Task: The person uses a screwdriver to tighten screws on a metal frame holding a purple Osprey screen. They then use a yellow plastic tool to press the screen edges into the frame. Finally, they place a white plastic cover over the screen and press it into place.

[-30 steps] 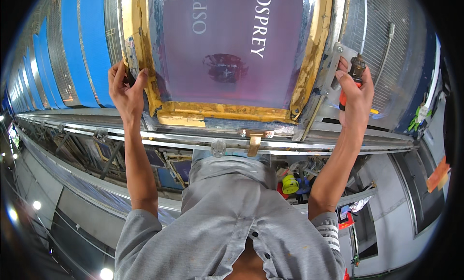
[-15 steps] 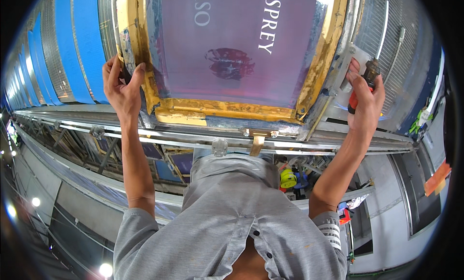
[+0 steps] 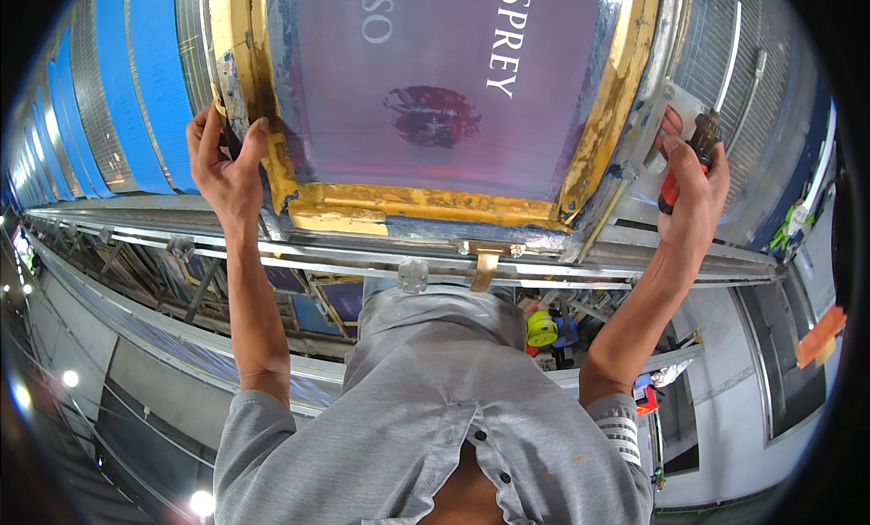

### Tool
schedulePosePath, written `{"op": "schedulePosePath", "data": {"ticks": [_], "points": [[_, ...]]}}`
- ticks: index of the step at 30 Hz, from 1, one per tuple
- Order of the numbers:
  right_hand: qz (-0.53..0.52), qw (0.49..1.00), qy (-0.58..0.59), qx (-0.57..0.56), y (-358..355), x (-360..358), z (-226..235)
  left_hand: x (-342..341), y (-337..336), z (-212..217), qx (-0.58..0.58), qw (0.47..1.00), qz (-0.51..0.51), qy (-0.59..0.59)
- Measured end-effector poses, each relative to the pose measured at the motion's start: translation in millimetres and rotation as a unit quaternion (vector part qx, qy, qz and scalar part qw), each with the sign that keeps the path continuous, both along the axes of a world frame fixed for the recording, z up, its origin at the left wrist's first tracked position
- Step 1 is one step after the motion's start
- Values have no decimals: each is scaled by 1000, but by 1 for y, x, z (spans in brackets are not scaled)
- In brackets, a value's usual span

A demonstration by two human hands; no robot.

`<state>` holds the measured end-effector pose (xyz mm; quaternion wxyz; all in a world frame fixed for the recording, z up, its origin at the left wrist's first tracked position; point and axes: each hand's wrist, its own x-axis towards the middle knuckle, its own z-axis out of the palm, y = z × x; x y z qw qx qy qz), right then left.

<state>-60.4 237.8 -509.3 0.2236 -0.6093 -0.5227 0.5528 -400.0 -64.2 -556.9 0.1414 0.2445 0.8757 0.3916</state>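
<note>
Head view, hands: well apart, one at each side of the screen frame (image 3: 399, 201), both drawn closed.
Left hand (image 3: 227, 176): thumb and curled fingers clamped about the frame's left rail, thumb on the inner side, fingers at the outer edge; a dark piece shows between them, its kind unclear.
Right hand (image 3: 691, 185): wrapped round a hand tool (image 3: 669, 192), thumb and a fingertip meeting at the pale plate (image 3: 691, 106) on the frame's right side; how firmly they press it, I cannot tell.
Tool: red grip in the right palm, dark brownish head standing out above the fist.
Frame: between the hands, four-cornered, yellow-coated rails, scuffed and blotched with dark residue.
Mesh (image 3: 362, 117): stretched taut between the hands, smooth, purple, faintly glossy, bearing pale lettering and a dark ragged oval patch.
Blue strips (image 3: 159, 90): flat and matte, in a row left of the left hand.
Ribbed surface (image 3: 702, 45): beyond the right hand, fine parallel lines, greyish sheen.
Metal rail (image 3: 580, 271): long, shiny, on the wearer's side of both hands.
Bracket (image 3: 486, 269): brass-coloured, bent, bolted, nearer the body than either hand.
</note>
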Motion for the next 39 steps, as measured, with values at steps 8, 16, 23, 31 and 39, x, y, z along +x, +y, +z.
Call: {"op": "schedulePosePath", "data": {"ticks": [8,16,23,31,39], "points": [[16,999,-22,31,-4,0,4,1,-2,5,-6,1000,9,-7],[-16,999,18,27,4,0,-66,-2,5,-69,25,1000,-7,11],[-11,1000,2,0,5,3,-9,-3,0,-11,6,1000,2,-14],[-41,999,-8,-1,16,-10,-4,-9,16,-6,7,999,9,-34],[-66,997,-16,-24,27,-20,-4,-15,32,-8,-13,1000,-1,-9]]}}
